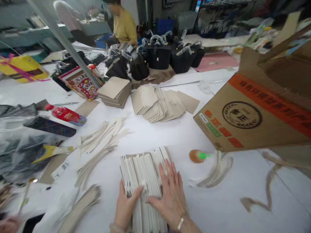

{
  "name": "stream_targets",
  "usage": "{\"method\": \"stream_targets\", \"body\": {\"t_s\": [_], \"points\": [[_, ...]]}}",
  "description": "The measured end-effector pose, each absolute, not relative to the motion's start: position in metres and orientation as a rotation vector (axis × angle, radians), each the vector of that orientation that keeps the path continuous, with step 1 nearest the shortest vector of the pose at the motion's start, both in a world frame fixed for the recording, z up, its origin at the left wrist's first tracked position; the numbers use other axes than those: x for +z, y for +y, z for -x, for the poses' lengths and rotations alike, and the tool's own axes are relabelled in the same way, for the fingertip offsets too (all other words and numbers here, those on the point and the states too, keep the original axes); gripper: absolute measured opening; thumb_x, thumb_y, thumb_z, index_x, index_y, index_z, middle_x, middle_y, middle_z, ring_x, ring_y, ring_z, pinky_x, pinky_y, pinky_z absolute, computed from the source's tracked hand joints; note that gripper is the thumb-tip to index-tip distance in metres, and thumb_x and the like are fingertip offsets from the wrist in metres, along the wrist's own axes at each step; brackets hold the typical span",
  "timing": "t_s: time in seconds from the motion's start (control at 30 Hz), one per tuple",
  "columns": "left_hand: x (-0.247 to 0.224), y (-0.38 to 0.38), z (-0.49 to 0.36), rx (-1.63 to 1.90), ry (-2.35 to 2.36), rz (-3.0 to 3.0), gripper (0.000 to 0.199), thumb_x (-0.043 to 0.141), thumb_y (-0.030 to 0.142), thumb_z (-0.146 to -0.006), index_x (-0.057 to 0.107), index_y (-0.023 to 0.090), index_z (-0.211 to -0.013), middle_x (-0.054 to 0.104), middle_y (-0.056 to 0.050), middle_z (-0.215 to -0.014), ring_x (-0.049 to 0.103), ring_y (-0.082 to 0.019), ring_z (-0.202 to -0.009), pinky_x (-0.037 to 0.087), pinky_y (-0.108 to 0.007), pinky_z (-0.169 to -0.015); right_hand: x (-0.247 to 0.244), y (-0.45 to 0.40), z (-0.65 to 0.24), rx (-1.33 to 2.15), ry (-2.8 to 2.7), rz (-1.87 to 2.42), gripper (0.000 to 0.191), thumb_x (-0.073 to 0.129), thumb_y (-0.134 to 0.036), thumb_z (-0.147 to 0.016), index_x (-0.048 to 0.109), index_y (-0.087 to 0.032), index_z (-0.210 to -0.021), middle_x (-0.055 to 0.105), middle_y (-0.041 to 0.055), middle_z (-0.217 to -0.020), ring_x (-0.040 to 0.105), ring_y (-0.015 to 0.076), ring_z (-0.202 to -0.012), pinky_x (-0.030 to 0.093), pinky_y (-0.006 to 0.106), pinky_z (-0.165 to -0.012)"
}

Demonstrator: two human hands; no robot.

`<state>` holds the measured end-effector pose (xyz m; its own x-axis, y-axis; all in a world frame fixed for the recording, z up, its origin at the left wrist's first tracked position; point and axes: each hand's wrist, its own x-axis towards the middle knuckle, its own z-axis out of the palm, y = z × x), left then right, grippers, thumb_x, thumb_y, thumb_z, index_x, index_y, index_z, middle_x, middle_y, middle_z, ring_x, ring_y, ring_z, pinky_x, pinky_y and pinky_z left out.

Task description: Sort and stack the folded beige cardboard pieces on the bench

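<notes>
Rows of narrow off-white strips (145, 171), like folded card or fabric pieces standing on edge, are packed side by side on the white table in front of me. My left hand (126, 205) rests at their left edge, its thumb reaching over the top and apart from the index finger. Its other fingers are hidden. My right hand (171, 194) lies spread on the right part of the strips, fingers pointing away and thumb stretched left. Beside the rows on the left are loose bundles of curved strips (97, 155) and a thicker bundle (81, 207).
Beyond stand a fanned pile of beige cards (157, 103), a card stack (115, 92) and black handbags (157, 55). A cardboard box (233, 113) leans in at right, near an orange-brown bottle with a green tip (196, 156). A red bottle (68, 115) lies left. People work behind.
</notes>
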<state>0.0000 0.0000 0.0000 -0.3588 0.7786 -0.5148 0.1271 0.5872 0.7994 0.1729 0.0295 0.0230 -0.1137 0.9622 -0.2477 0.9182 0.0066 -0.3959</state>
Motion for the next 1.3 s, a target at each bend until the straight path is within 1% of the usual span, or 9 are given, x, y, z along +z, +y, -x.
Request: {"method": "stream_targets", "body": {"t_s": [0.1,0.2,0.4,0.57,0.67,0.8,0.93,1.07,1.3], "points": [[0.001,0.001,-0.003,0.850,1.894,-0.728,0.098,0.070,0.049,-0.070,0.014,0.018,-0.145,0.032,-0.018,-0.151,0.032,-0.033,-0.139,0.022,-0.050,-0.117,0.022,0.026,-0.173,0.695,-2.179,1.998,0.101,0.071,-0.042,-0.063,0.020,-0.026,-0.149,-0.004,-0.0038,-0.157,-0.008,0.0255,-0.144,0.012,0.054,-0.116],[0.002,0.001,-0.004,0.826,1.929,-0.750,0.104,0.072,0.046,-0.068,0.008,0.020,-0.146,0.028,-0.016,-0.153,0.028,-0.030,-0.141,0.018,-0.048,-0.119,0.021,0.025,-0.171,0.655,-2.188,1.976,0.094,0.065,-0.038,-0.066,0.022,-0.024,-0.149,-0.001,-0.0027,-0.157,-0.006,0.0268,-0.144,0.016,0.055,-0.115],[-0.001,0.003,0.003,0.803,1.858,-0.795,0.095,0.073,0.044,-0.065,0.020,0.020,-0.141,0.046,-0.014,-0.139,0.044,-0.029,-0.128,0.029,-0.047,-0.113,0.020,0.025,-0.168,0.545,-2.186,1.942,0.087,0.058,-0.034,-0.068,0.026,-0.021,-0.147,0.004,0.0000,-0.157,-0.001,0.0276,-0.144,0.022,0.054,-0.113],[-0.004,0.003,0.002,0.801,1.827,-0.788,0.094,0.072,0.045,-0.065,0.022,0.019,-0.140,0.049,-0.013,-0.135,0.048,-0.028,-0.124,0.033,-0.047,-0.110,0.021,0.022,-0.169,0.427,-2.177,1.934,0.083,0.055,-0.031,-0.068,0.030,-0.020,-0.146,0.005,0.0021,-0.157,0.002,0.0300,-0.144,0.027,0.055,-0.111],[0.000,0.003,-0.005,0.823,1.924,-0.858,0.095,0.072,0.046,-0.065,0.021,0.018,-0.140,0.041,-0.014,-0.142,0.040,-0.028,-0.131,0.029,-0.047,-0.114,0.020,0.020,-0.170,0.379,-2.169,1.934,0.084,0.055,-0.029,-0.066,0.031,-0.020,-0.146,0.005,0.0019,-0.157,0.004,0.0295,-0.144,0.029,0.054,-0.110],[0.009,0.005,-0.018,0.812,2.125,-1.047,0.105,0.070,0.050,-0.065,0.010,0.016,-0.145,0.028,-0.017,-0.148,0.028,-0.032,-0.137,0.027,-0.053,-0.115,0.018,0.016,-0.170,0.409,-2.104,1.946,0.082,0.057,-0.034,-0.068,0.034,-0.019,-0.145,0.008,0.0024,-0.157,0.005,0.0293,-0.144,0.027,0.054,-0.111],[0.018,0.010,-0.027,0.721,2.218,-1.267,0.101,0.063,0.052,-0.071,0.009,0.010,-0.145,0.021,-0.022,-0.150,0.016,-0.034,-0.142,0.024,-0.055,-0.116,0.017,0.013,-0.168,0.453,-2.016,1.924,0.082,0.060,-0.037,-0.069,0.034,-0.020,-0.145,0.010,0.0025,-0.156,0.004,0.0297,-0.144,0.024,0.053,-0.113],[0.017,0.012,-0.029,0.696,2.217,-1.307,0.098,0.062,0.054,-0.073,0.009,0.014,-0.145,0.022,-0.019,-0.151,0.016,-0.031,-0.143,0.027,-0.053,-0.116,0.017,0.011,-0.171,0.432,-2.006,1.930,0.086,0.058,-0.027,-0.065,0.030,-0.019,-0.146,0.005,0.0050,-0.157,0.003,0.0305,-0.144,0.025,0.054,-0.113],[0.017,0.008,-0.023,0.719,2.212,-1.296,0.097,0.064,0.049,-0.073,0.008,0.017,-0.145,0.025,-0.016,-0.151,0.019,-0.029,-0.143,0.025,-0.049,-0.118,0.025,0.009,-0.183,0.342,-2.051,1.980,0.087,0.055,-0.025,-0.067,0.023,-0.019,-0.147,0.001,0.0079,-0.157,0.011,0.0331,-0.142,0.034,0.053,-0.106]]}}
